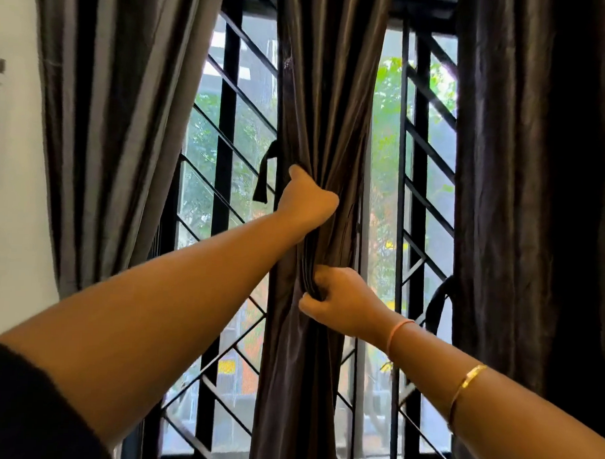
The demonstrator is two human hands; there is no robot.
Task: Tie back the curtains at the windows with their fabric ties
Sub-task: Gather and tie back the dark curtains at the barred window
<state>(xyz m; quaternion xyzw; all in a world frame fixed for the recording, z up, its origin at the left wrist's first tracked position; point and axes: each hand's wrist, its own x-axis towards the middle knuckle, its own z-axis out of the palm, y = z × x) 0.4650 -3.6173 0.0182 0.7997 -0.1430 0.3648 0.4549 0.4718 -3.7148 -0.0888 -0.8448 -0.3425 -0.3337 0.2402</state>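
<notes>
Gripping the middle curtain (329, 110), left hand (307, 200) above right hand (339, 301); tie (263, 180) alongside, grille (226, 123) behind.

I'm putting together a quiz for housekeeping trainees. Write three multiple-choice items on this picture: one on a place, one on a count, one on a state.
1. Where does the loose dark fabric tie hang?
A. beside the left edge of the middle dark shiny curtain
B. on the floor
C. on the white wall

2. How many bands are worn behind the right hand?
A. none
B. two
C. four

3. What state is the middle curtain in?
A. tied back
B. spread flat
C. gathered by hand

Answers:
1 A, it dangles there before the black metal window grille.
2 B, a pink thread band and a gold bangle.
3 C, the left hand grips it above, the right hand below, no tie round it.
</notes>
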